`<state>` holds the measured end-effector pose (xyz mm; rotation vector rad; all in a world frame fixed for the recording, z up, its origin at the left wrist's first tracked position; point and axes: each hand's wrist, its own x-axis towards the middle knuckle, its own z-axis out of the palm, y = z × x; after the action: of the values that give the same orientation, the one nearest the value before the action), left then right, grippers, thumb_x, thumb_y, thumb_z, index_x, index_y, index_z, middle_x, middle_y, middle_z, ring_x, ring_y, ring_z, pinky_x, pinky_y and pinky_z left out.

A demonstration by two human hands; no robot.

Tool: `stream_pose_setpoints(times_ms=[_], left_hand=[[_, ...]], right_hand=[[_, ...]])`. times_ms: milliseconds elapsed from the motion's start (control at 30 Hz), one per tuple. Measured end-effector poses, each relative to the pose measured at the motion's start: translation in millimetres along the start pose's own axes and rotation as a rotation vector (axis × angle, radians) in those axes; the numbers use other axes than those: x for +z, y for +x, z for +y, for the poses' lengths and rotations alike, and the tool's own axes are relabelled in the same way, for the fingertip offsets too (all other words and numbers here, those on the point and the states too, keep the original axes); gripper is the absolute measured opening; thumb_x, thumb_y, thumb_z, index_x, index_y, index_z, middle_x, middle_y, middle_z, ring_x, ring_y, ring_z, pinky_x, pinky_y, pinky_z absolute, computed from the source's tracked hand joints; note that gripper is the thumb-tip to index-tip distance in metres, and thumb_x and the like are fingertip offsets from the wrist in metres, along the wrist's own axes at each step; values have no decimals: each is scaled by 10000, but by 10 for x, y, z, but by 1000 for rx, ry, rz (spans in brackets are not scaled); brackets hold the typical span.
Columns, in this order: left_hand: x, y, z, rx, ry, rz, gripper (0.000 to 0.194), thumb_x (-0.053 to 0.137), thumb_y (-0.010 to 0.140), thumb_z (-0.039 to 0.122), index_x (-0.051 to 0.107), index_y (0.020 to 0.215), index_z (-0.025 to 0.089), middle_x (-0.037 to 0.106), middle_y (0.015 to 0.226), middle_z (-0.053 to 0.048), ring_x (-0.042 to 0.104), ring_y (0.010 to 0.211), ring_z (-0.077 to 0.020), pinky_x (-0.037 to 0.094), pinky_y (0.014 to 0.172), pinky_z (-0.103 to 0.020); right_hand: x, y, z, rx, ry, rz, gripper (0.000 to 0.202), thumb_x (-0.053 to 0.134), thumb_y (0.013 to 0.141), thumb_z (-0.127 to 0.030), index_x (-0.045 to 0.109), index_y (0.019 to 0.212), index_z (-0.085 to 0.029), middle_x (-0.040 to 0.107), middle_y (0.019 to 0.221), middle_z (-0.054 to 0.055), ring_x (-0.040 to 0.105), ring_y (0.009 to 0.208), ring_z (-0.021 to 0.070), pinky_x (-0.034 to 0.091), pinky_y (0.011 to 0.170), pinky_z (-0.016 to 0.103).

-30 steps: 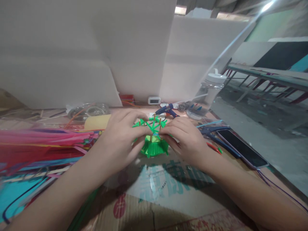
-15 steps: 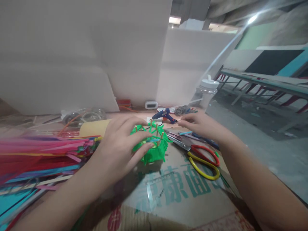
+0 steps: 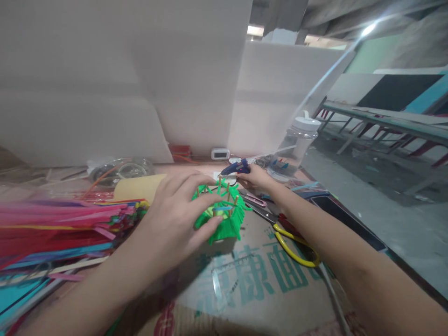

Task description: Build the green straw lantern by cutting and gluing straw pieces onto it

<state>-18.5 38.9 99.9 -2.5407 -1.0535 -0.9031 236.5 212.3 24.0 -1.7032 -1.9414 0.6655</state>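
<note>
My left hand point(image 3: 178, 210) is curled round the left side of a bright green, fringed round craft piece point(image 3: 227, 228) that has several thin wooden sticks standing up in it. A small light-blue strip point(image 3: 221, 208) shows by my thumb and index finger. Farther back, my right hand point(image 3: 257, 177) has its fingers closed round the handle of a blue hot glue gun point(image 3: 235, 167), whose nozzle points left, behind the craft piece. Scissors with yellow and red handles point(image 3: 292, 247) lie under my right forearm, partly hidden by it. Beside their blades is a pink-handled cutter point(image 3: 255, 200).
Cardboard with green print point(image 3: 252, 280) covers the work surface. Bundled coloured pipe cleaners point(image 3: 63, 224) lie at left, near a yellow roll point(image 3: 138, 187). A clear bottle point(image 3: 292, 149) stands back right, a phone-like dark slab point(image 3: 346, 221) at the right edge. White boards point(image 3: 196, 93) rise behind.
My right hand has moved left and forward onto the glue gun and closed round its handle. The left hand stays at the green craft piece.
</note>
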Motion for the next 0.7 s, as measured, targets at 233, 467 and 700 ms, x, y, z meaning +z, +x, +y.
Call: stream_pose_setpoints(times_ms=[233,467,700], left_hand=[[24,-2,36,2,-15,24,155,617,895,274,701,1019,233,643,1201,-80,547,1155,-288,414,1003,-491],[88,-18,37,-12,6,47,147,617,896,255,707,1013,251,651,1206,-74,547,1161,-295,410,992,-513],[79,-4,46,-12,3,69,113,600,907,245,706,885,210,673,1155,-75,569,1126,-281,414,983,-483]], right_hand=[[-137,-139,-53,11,-25,75,248,691,795,-375,684,844,-132,655,614,51,589,571,175,425,565,274],[-458,-687,-312,-92,115,156,308,565,874,-384,709,998,-141,664,611,41,597,554,159,434,544,260],[-649,-1133,-359,-240,404,113,108,641,796,-280,689,787,-183,700,760,29,633,670,157,496,666,275]])
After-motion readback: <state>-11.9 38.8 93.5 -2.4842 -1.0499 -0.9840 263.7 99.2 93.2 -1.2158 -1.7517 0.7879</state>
